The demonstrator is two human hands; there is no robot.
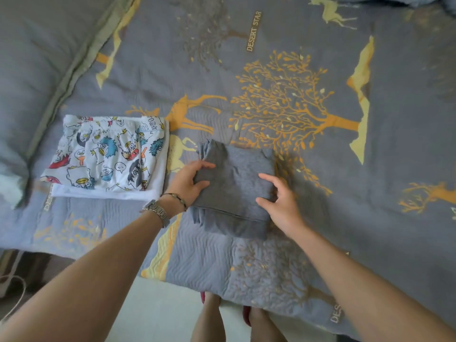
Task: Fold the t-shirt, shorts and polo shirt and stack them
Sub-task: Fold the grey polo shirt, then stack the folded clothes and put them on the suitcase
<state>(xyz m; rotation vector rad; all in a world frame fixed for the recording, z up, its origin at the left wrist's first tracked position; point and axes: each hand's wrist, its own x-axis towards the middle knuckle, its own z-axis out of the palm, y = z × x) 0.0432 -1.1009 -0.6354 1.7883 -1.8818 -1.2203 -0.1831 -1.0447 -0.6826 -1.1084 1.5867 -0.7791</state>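
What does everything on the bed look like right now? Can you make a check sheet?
Surface: grey bedspread with orange trees and deer, lying flat.
Job's things: grey garment folded into a rectangle; cartoon-print garment folded on top of a white garment, to its left.
Clutter: nothing seen.
Grips: left hand pinches the grey garment's left edge; right hand rests open on its right side.
Cables: a white cord on the floor at lower left.
Surroundings: pale floor and the person's feet below the bed edge; watch and bracelet on the left wrist.
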